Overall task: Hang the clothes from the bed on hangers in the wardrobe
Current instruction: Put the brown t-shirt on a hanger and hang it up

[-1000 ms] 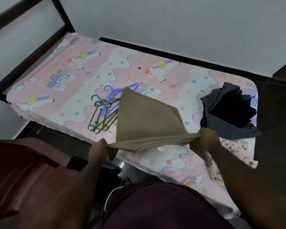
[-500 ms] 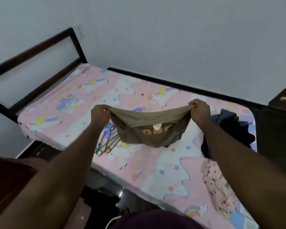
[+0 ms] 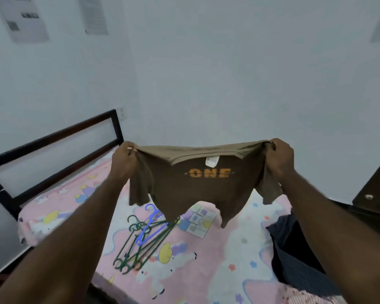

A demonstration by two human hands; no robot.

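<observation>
Two bare forearms reach out over a pink cartoon-print bedsheet (image 3: 206,270). At the near right edge lies a pink striped garment (image 3: 305,297), with a heap of dark clothes (image 3: 294,253) just beyond it. Left of centre, a bundle of green hangers (image 3: 136,246) rests on the bedsheet, a blue hanger (image 3: 150,223) lying across its top. Above them hangs a brown T-shirt (image 3: 198,191) printed ONE in orange, stretched between both fists: the left grip (image 3: 124,160) clenches one shoulder and the right grip (image 3: 280,160) the other, with the collar and its white label sagging midway between them. Behind stand a dark bed frame (image 3: 53,137), a dark wooden panel (image 3: 375,185) with a small knob at right, and a pale wall (image 3: 206,73) carrying papers (image 3: 22,18)
</observation>
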